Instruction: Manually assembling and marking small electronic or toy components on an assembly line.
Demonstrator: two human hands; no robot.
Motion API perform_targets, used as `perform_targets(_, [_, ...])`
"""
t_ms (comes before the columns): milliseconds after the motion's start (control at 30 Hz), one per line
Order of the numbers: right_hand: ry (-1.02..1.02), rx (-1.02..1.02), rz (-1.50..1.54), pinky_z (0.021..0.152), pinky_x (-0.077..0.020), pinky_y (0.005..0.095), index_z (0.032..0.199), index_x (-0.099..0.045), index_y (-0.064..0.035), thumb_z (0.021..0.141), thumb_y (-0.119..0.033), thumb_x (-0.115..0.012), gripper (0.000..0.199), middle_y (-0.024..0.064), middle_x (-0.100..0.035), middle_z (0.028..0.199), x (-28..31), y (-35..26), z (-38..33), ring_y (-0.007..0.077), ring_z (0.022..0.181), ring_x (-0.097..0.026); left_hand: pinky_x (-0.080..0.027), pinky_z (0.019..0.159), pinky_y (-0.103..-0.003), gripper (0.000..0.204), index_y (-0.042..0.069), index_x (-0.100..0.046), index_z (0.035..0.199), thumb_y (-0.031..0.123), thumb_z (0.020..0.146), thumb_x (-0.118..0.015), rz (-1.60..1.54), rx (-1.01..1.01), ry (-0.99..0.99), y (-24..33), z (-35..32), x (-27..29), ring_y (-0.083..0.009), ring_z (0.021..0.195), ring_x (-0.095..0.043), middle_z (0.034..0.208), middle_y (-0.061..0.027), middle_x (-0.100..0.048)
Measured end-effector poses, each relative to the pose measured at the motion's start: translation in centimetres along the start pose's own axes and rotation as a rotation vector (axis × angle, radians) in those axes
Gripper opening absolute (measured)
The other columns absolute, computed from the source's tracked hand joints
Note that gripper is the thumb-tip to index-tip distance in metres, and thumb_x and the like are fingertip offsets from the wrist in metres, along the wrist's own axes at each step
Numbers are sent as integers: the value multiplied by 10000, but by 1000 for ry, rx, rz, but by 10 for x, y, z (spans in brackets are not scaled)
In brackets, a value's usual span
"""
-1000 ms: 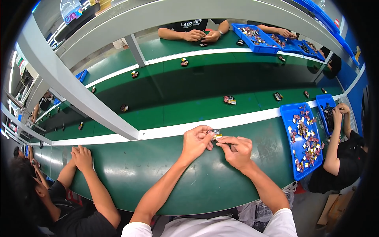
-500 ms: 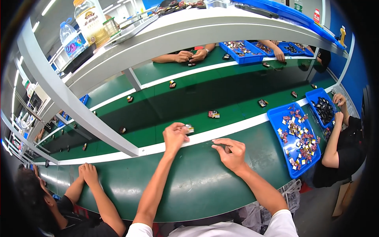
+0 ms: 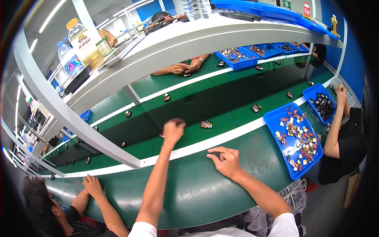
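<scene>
My left hand (image 3: 173, 131) reaches over the green conveyor belt (image 3: 189, 140), its fingers smeared by motion. Beside it, partly covered by the hand, lies a small dark part (image 3: 162, 134). A small part with a white and yellow label (image 3: 206, 124) rests on the belt to the right of that hand. My right hand (image 3: 227, 162) hovers above the green worktop (image 3: 189, 189), fingers curled and thumb near the index fingertip. Whatever lies within its curled fingers cannot be made out.
To the right, a blue tray (image 3: 294, 173) holds many small reddish labelled pieces; behind it another blue tray (image 3: 306, 93) holds black parts. A co-worker's hands (image 3: 91, 185) rest at left; another co-worker's arm (image 3: 335, 122) is at right. A white metal post (image 3: 79, 106) and shelf (image 3: 189, 47) frame the belt.
My left hand has moved forward over the belt; the small part formerly at its fingertips no longer shows there. The thin dark tool at my right fingertips is no longer visible. The view has shifted slightly.
</scene>
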State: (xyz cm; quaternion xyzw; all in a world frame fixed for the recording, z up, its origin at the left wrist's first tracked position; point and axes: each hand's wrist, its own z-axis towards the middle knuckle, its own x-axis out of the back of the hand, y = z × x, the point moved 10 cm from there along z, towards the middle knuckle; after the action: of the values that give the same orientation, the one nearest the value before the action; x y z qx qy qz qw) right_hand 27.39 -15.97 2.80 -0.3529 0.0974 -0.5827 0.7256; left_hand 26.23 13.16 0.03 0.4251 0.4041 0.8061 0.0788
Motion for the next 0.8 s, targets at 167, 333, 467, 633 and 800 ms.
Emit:
perform_targets(167, [3,14,35,416,-307,267,860,-761,-50,732,-47,-844,153,38,-617,594,-6,1,-3,91,385,-367,-556,451,-291,167,-51,-718,963,81,860,-717,-289,161,-237,9,17,-70,-158,571,-688,797,-128,-728])
perform_targets(333, [-29,-1,3,433,-354,279,867,-748,-80,739,-78,-845,160,31,-647,625,-6,-1,0,120,394,-419,-539,454,-275,151,-47,-698,944,78,865,-725,-214,175,-277,0,20,-82,-119,569,-642,787,-103,-720])
perform_targets(467, [-61,-10,-15,449,-401,292,878,-731,-107,747,-105,-844,173,27,-702,684,-7,2,-1,152,407,-473,-502,427,-277,156,-49,-651,929,78,872,-722,-136,148,-207,5,12,-75,-116,549,-632,768,-90,-708])
perform_targets(633, [-94,-76,14,447,-384,286,831,-721,-75,750,-91,-842,146,36,-725,731,-11,4,-5,134,406,-456,-457,396,-270,137,-60,-627,950,54,903,-688,-257,187,-126,18,-16,-52,-113,524,-625,740,-85,-681])
perform_targets(800, [-118,-312,247,440,-323,233,824,-700,28,768,-4,-835,149,29,-745,796,-18,36,-13,26,467,-417,-438,392,-243,142,-88,-640,1012,34,941,-646,-441,228,-69,30,-71,-36,-104,508,-606,744,-78,-674])
